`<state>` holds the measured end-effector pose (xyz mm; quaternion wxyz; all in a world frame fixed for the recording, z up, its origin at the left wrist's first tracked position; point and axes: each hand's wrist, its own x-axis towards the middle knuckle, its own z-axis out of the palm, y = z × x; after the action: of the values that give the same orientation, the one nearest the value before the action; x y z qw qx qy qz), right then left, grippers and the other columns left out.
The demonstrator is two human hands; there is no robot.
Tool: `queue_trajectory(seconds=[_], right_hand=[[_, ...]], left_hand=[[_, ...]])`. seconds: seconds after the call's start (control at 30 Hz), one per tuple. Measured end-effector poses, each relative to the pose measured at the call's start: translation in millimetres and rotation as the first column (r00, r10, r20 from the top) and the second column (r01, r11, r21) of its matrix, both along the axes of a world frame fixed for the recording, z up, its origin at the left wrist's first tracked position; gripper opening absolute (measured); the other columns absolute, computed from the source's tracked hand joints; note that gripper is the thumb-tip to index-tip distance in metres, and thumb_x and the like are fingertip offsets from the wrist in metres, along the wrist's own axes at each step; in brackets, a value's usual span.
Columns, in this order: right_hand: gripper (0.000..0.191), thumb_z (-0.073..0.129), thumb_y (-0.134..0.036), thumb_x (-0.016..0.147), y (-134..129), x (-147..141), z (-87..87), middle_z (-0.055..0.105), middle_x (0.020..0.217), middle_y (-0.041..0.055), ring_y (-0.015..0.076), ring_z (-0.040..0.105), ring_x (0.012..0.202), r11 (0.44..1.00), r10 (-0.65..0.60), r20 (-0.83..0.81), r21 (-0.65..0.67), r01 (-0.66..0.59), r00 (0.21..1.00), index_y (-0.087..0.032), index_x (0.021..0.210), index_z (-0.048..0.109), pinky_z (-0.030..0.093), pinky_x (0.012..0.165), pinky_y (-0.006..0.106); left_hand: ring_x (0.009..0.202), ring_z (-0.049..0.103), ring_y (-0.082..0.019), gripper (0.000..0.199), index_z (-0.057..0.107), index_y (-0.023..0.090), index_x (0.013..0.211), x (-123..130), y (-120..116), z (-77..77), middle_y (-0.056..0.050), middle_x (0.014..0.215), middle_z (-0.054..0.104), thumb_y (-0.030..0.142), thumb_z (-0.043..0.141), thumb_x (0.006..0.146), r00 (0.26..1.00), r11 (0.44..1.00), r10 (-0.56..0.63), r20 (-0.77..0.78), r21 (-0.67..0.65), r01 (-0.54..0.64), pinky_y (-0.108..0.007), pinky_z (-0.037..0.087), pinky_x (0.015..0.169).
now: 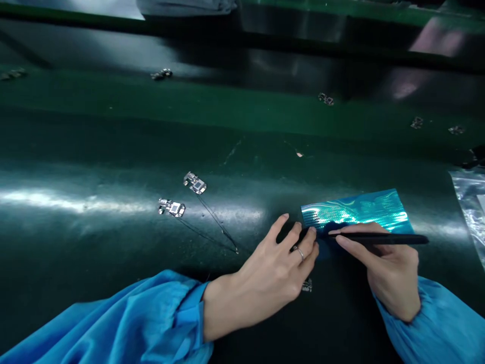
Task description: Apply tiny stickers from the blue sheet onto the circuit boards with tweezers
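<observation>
Lying far left on the green surface: 1 blurry board cluster (13,74), then 1 more (161,74) right of it. Nearer, left of the hands: 2 small circuit boards (195,183), side by side, apart, each with thin dark wire (215,222) running near-right; strand count unclear. Left hand (276,268) next, palm down, 1 ring (299,253) on it. Its fingers are part bent, slightly spread, tips at the left end of 1 shiny blue sheet (359,207). Thumb hidden, so can't tell if it pinches anything. 1 board (307,285) peeks out just near-right of that hand. 1 pale scrap (299,154) sits beyond the hand, well apart. Sheet lies beyond and between the 2 hands, its near part shadowed. Right hand (390,263): thumb and fingers closed on 1 slim black tool (382,238), roughly level, its tip pointing left over the sheet's near side, close to the left fingertips. Far right: 3 small boards or clusters (417,122), spaced out. Right edge: 1 clear plastic bag (470,202), partly out of view.
</observation>
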<state>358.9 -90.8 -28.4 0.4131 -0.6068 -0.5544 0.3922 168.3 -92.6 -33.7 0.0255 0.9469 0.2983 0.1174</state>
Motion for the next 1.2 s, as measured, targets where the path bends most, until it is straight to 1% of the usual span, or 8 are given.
queue_trajectory(seconds=[0.13, 0.27, 0.4, 0.53, 0.7, 0.9, 1.03, 1.2], right_hand=[[0.01, 0.07, -0.02, 0.072, -1, -1, 1.4, 0.069, 0.078, -0.0038, 0.0191, 0.063, 0.078, 1.0, 0.014, 0.002, -0.001, -0.014, 1.0, -0.029, 0.078, 0.068, 0.049, 0.074, 0.031], [0.01, 0.07, -0.023, 0.072, -1, 0, -0.3, 0.068, 0.078, -0.0023, 0.0222, 0.062, 0.077, 1.0, 0.002, -0.006, 0.005, -0.002, 1.0, -0.031, 0.078, 0.069, 0.048, 0.073, 0.037], [0.008, 0.071, -0.024, 0.071, 2, 0, 0.3, 0.067, 0.077, -0.0007, 0.0256, 0.061, 0.077, 0.997, -0.053, -0.112, -0.063, 0.046, 0.992, -0.031, 0.074, 0.07, 0.046, 0.074, 0.043], [0.005, 0.071, -0.026, 0.071, -1, 1, 6.0, 0.066, 0.076, -0.0002, 0.0239, 0.061, 0.074, 0.989, -0.101, -0.218, -0.127, 0.075, 0.971, -0.031, 0.069, 0.071, 0.048, 0.074, 0.041], [0.006, 0.069, -0.025, 0.073, -20, -5, 9.7, 0.069, 0.078, 0.0013, 0.0238, 0.064, 0.077, 0.98, 0.015, -0.21, -0.192, -0.056, 0.978, -0.029, 0.077, 0.071, 0.053, 0.065, 0.035], [0.013, 0.067, -0.018, 0.076, -34, -16, 7.7, 0.069, 0.079, -0.0007, 0.0198, 0.063, 0.08, 0.957, 0.2, -0.191, -0.171, -0.234, 0.961, -0.029, 0.083, 0.071, 0.053, 0.067, 0.028], [0.013, 0.067, -0.021, 0.076, -34, -17, 6.3, 0.068, 0.08, -0.001, 0.0206, 0.062, 0.082, 0.959, 0.178, -0.18, -0.188, -0.211, 0.967, -0.031, 0.084, 0.07, 0.051, 0.073, 0.03], [0.015, 0.066, -0.017, 0.076, -35, -12, 4.6, 0.068, 0.081, -0.0006, 0.0212, 0.062, 0.081, 0.971, 0.201, -0.139, -0.103, -0.216, 0.97, -0.029, 0.084, 0.07, 0.052, 0.071, 0.032]], left_hand=[[0.109, 0.049, -0.032, 0.033, 0.054, 0.007, 0.115, -2, -1, -0.4, -0.015, 0.122, 0.052, 0.013, 0.037, 0.087, 1.0, 1.0, -0.012, 0.007, 0.006, 0.012, -0.053, 0.033, 0.095], [0.109, 0.049, -0.032, 0.033, 0.054, 0.006, 0.115, 0, -1, -0.9, -0.016, 0.121, 0.052, 0.011, 0.038, 0.086, 1.0, 1.0, -0.011, 0.01, 0.007, 0.011, -0.054, 0.031, 0.096], [0.11, 0.048, -0.03, 0.03, 0.055, 0.008, 0.113, 1, 1, 1.6, -0.015, 0.121, 0.053, 0.014, 0.043, 0.087, 1.0, 1.0, 0.01, 0.013, 0.006, -0.01, -0.053, 0.032, 0.096], [0.114, 0.044, -0.029, 0.029, 0.054, 0.011, 0.114, -13, -8, 13.5, -0.011, 0.122, 0.052, 0.015, 0.042, 0.088, 0.998, 0.999, 0.033, 0.061, -0.046, -0.03, -0.053, 0.028, 0.1], [0.107, 0.049, -0.025, 0.036, 0.057, 0.011, 0.111, -36, -32, 18.8, -0.009, 0.112, 0.058, 0.01, 0.028, 0.09, 0.997, 0.996, -0.051, 0.055, -0.074, 0.055, -0.048, 0.026, 0.102], [0.104, 0.049, -0.025, 0.035, 0.054, 0.012, 0.116, -38, -41, 10.6, -0.008, 0.11, 0.058, 0.011, 0.031, 0.089, 0.999, 0.998, -0.043, 0.024, -0.044, 0.044, -0.049, 0.035, 0.097], [0.101, 0.051, -0.027, 0.034, 0.054, 0.011, 0.118, -37, -41, 11.6, -0.009, 0.109, 0.057, 0.012, 0.038, 0.087, 0.999, 0.998, -0.054, 0.007, -0.014, 0.054, -0.051, 0.038, 0.096], [0.102, 0.051, -0.027, 0.034, 0.056, 0.01, 0.115, -37, -42, 12.6, -0.011, 0.112, 0.056, 0.012, 0.038, 0.087, 0.998, 0.998, -0.044, 0.037, -0.044, 0.045, -0.051, 0.039, 0.096]])
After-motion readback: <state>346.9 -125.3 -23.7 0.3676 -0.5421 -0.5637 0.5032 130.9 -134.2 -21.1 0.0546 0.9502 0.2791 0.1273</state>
